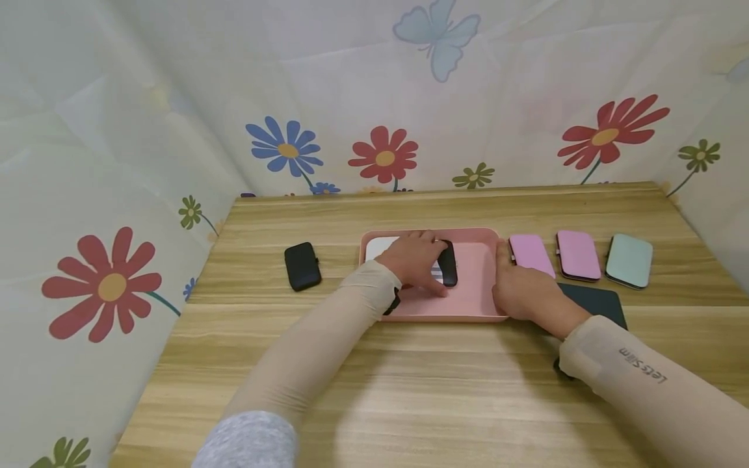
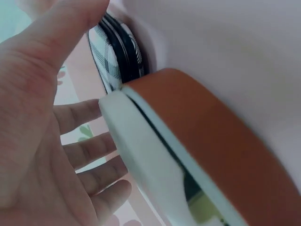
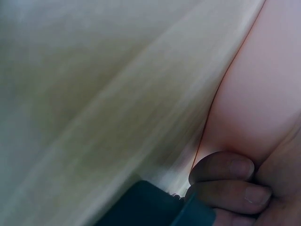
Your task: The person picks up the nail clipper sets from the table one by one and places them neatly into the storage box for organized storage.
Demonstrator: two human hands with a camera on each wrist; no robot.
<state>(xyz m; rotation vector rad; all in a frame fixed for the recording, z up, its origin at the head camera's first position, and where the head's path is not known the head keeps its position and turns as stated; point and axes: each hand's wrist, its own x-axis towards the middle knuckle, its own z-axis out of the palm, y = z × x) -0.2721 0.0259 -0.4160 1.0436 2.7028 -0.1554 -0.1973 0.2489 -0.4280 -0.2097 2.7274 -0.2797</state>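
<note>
Plaid case [image 1: 448, 263] sits between left hand's [image 1: 414, 260] relaxed, spread thumb and fingers; open floor beyond fingertips to pink tray's [image 1: 475, 279] right wall, gripped by right hand's [image 1: 523, 292] curled fingers.

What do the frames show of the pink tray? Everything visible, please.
The tray is plain pink, shallow and rectangular, with rounded corners and a low rim; it looks like smooth plastic. It lies flat on the table. The right hand holds its right end. A white case lies at its left, a patterned case near its middle; its floor shows bare on the right. Whether the left hand above touches it is unclear.
</note>
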